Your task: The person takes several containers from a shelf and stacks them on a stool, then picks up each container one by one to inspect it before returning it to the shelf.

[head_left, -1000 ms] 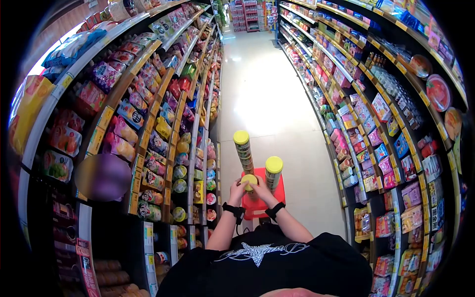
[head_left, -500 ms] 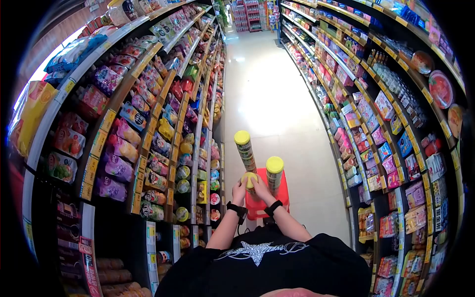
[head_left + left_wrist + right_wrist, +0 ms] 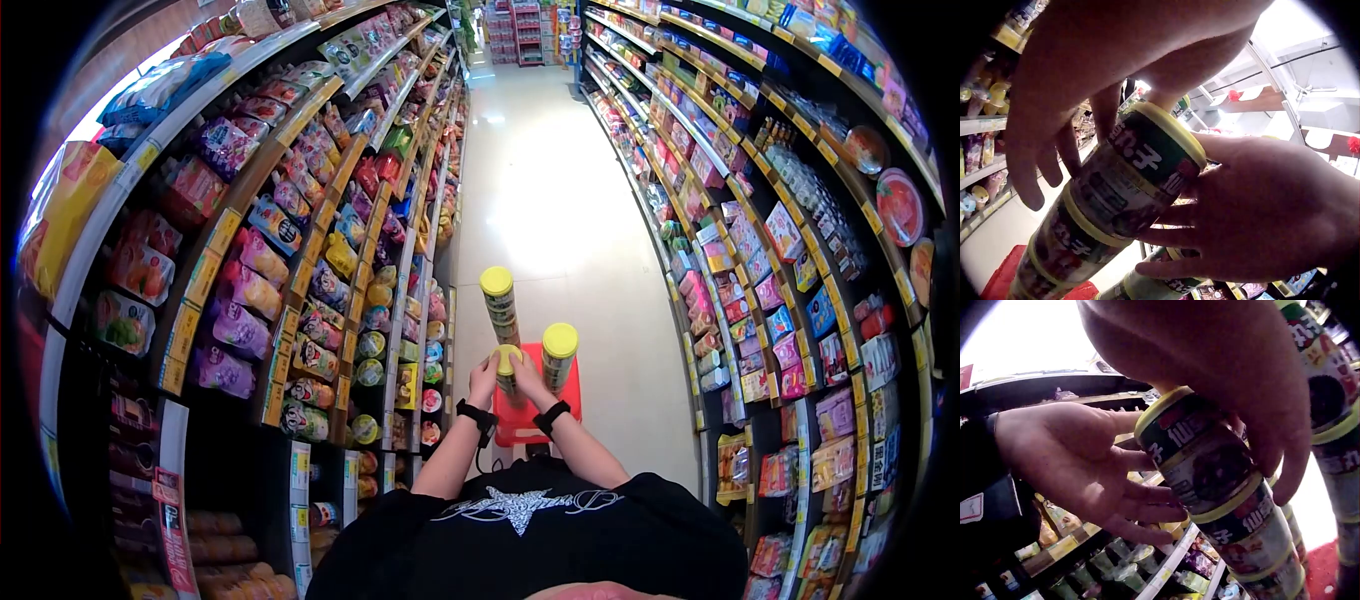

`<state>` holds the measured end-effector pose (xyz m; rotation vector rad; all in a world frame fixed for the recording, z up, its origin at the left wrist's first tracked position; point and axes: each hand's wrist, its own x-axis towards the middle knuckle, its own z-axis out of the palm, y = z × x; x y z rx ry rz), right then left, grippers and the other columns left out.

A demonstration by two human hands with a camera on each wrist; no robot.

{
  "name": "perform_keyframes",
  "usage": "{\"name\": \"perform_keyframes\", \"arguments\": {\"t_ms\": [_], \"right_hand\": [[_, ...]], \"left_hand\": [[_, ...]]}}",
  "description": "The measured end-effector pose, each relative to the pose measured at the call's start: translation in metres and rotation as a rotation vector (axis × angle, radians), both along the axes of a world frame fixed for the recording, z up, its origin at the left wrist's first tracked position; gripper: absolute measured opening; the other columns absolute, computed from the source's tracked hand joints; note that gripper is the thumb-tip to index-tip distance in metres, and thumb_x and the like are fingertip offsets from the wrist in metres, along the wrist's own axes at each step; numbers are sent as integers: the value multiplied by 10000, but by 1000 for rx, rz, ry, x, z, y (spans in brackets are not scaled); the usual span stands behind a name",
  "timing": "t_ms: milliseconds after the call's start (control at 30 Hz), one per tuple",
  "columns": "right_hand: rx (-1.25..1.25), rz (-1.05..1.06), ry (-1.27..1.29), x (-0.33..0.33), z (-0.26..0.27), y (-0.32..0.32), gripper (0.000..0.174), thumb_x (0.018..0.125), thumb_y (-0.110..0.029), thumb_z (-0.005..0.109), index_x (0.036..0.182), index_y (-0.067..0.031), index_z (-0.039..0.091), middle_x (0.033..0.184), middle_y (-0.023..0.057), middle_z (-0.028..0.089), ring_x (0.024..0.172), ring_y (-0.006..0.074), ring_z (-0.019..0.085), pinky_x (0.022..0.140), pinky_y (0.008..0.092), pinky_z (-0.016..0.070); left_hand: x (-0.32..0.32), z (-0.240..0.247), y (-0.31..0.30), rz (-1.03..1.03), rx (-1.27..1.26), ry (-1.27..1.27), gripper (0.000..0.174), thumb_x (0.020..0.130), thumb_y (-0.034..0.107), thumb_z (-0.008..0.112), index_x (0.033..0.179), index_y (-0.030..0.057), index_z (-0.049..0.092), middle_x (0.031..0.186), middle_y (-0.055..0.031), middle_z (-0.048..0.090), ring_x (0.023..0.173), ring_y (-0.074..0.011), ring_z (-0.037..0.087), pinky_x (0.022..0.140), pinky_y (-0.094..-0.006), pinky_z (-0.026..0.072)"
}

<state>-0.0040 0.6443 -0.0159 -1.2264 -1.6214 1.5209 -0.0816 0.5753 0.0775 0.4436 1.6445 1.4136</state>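
Three stacks of patterned cans with yellow lids stand on a red stool [image 3: 520, 428]. The near stack [image 3: 509, 370] is between both hands, with one taller-looking stack [image 3: 502, 305] beyond it and another [image 3: 558, 362] to its right. In the left wrist view, the top can [image 3: 1132, 178] has a green band with white characters. My left hand [image 3: 482, 384] touches this can from the left, its fingers extended and spread. From the right, my right hand [image 3: 534, 385] touches it with long, fairly straight fingers. The thumbs lie at the lid; some fingertips are hidden behind the can.
Shelves of bagged snacks and pouches [image 3: 240, 330] line the left side. More shelves with small packets [image 3: 780, 320] line the right. A pale tiled floor [image 3: 550, 240] runs between them towards a red display rack [image 3: 528, 35]. Black straps are on both wrists.
The fingers that covered part of the near lid have slid off towards its sides, so more of the lid shows. The head view has shifted slightly; the stacks stand as before.
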Motion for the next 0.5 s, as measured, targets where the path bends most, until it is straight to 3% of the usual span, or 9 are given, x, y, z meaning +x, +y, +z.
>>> {"name": "perform_keyframes", "arguments": {"t_ms": [67,167,233,367,500], "right_hand": [[-37,31,-118,5,13,-1,496,943,-342,436,1249,48,416,1223,213,514,1158,272,488,969,348,370],[-16,28,-131,8,20,-2,493,940,-341,446,1234,54,427,1200,208,526,1139,252,499,955,335,379],[-4,48,-31,7,-7,4,493,939,-347,449,1227,53,432,1179,199,536,1122,239,505,945,328,385],[-8,72,15,14,2,0,476,940,-340,453,1211,52,441,1153,183,542,1102,215,507,938,316,386],[-38,5,3,13,4,-5,558,893,-403,526,1195,59,447,1047,159,596,990,214,568,843,318,441]], "left_hand": [[2,7,0,20,-30,-31,415,928,281,513,1143,-71,557,1066,-110,625,943,-138,586,821,-257,451],[1,-3,1,33,-7,-89,411,926,286,515,1140,-62,555,1033,-105,629,919,-136,589,803,-255,455],[1,-8,2,35,24,-114,416,922,294,521,1141,-59,550,1013,-106,631,904,-137,591,792,-253,456],[-3,-30,0,7,39,-20,441,908,313,540,1156,-52,541,992,-116,632,882,-142,593,766,-255,461],[-7,-45,0,43,36,19,448,879,334,579,1117,-46,564,959,-118,640,855,-154,604,740,-274,474]]}}
